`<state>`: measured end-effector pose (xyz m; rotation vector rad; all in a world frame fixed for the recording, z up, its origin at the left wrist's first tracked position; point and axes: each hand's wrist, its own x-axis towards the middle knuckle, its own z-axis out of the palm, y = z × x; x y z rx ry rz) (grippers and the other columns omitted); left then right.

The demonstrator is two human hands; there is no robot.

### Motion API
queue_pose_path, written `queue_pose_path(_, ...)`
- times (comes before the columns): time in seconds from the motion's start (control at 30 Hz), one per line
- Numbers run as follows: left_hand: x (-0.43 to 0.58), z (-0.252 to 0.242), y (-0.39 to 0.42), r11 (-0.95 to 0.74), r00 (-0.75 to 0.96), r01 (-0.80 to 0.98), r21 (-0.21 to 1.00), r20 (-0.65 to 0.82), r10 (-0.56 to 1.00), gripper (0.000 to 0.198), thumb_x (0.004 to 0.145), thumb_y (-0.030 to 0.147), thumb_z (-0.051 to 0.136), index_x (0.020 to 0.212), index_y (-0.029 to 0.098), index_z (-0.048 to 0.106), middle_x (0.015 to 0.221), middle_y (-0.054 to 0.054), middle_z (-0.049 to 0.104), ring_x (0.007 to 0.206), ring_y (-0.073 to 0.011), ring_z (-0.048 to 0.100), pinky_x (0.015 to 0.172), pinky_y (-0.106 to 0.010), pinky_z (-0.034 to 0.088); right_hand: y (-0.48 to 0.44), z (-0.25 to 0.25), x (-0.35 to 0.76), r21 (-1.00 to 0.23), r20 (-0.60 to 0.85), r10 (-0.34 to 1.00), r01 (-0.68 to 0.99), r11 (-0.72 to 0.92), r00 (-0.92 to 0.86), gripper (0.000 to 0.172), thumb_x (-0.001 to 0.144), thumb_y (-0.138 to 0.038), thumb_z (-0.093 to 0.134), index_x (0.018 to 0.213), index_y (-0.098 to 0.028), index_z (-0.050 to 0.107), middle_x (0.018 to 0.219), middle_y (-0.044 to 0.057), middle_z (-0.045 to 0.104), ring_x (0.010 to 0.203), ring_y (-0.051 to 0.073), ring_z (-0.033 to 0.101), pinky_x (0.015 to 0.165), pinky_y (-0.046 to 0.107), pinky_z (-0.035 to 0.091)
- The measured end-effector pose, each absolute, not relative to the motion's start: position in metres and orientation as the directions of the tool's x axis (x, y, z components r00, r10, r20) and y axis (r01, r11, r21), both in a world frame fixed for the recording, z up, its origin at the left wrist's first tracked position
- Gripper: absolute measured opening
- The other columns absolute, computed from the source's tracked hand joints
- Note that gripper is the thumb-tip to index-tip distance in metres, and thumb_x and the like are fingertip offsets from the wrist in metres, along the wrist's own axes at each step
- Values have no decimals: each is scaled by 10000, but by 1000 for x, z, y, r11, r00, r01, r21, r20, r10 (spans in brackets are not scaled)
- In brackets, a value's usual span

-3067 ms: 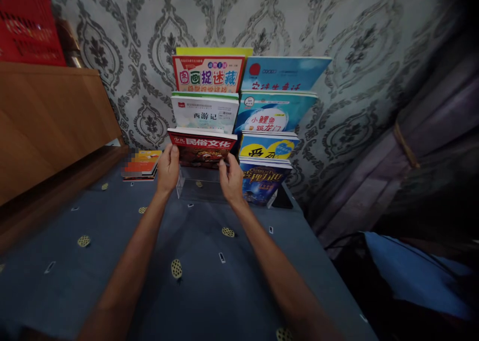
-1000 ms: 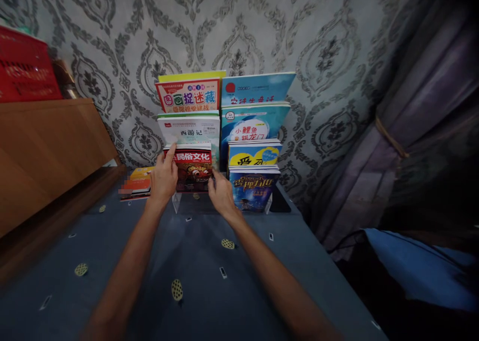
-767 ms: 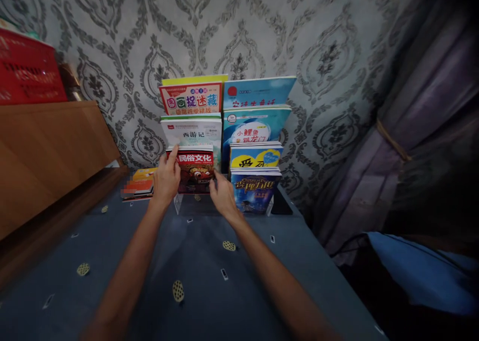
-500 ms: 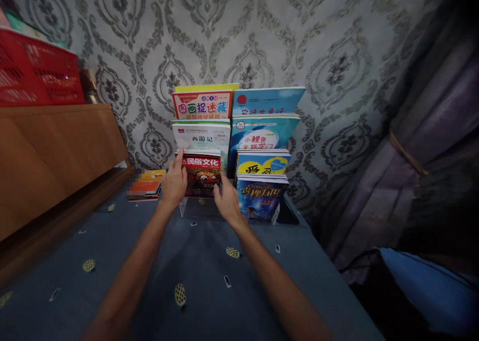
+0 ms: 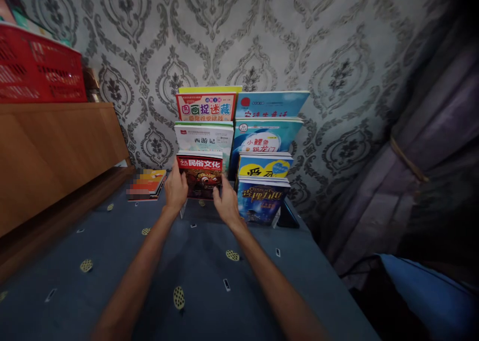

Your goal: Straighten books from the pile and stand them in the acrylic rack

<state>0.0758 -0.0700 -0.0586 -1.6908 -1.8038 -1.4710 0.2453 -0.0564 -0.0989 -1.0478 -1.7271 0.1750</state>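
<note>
A red-covered book (image 5: pixel 204 173) stands upright at the front left of a stepped display of books, with page edges of more behind its top. My left hand (image 5: pixel 175 187) is closed round its left edge. At its right edge is my right hand (image 5: pixel 227 198), thumb towards the front and some fingers hidden behind. Behind it rise a pale green-white book (image 5: pixel 204 140) and a pink-red picture book (image 5: pixel 205 105). In the column to the right stand a dark blue book (image 5: pixel 262 201), a yellow-and-blue book (image 5: pixel 265 165) and two light blue books, the nearer one a fish-story book (image 5: pixel 267 134).
A clear stand edge (image 5: pixel 183 210) shows below the books. Left of it lies a small pile of orange books (image 5: pixel 149 183) on the blue patterned cloth (image 5: pixel 202 271). A red basket (image 5: pixel 41 66) sits on a wooden cabinet (image 5: pixel 60 156); a tied curtain (image 5: pixel 377 201) hangs at the right.
My left fingers have moved from the front of the red book to round its left edge. My right hand stays at its right edge. The view has shifted slightly.
</note>
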Motion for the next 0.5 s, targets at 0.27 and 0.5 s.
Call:
queue_pose_path(0.27, 75, -57, -71, -218, -269, 855, 471, 762, 589, 686, 917, 166, 424, 1583, 152, 260, 1453, -173, 567, 1195, -311, 646, 1011, -460, 499, -59, -98, 243, -569, 695, 717, 568, 595, -55, 588, 910, -245, 460, 1445, -3, 442, 1425, 243, 571, 1290, 316, 586, 1111, 466, 457)
queue_pose_path(0.5, 74, -50, -82, -218, -208, 881, 420, 757, 619, 735, 918, 157, 430, 1606, 182, 169, 1359, -162, 640, 1094, -301, 688, 962, -428, 519, -63, -94, 240, -588, 672, 739, 567, 577, -55, 599, 911, -236, 461, 1470, -26, 414, 1439, 230, 559, 1309, 302, 570, 1128, 445, 444)
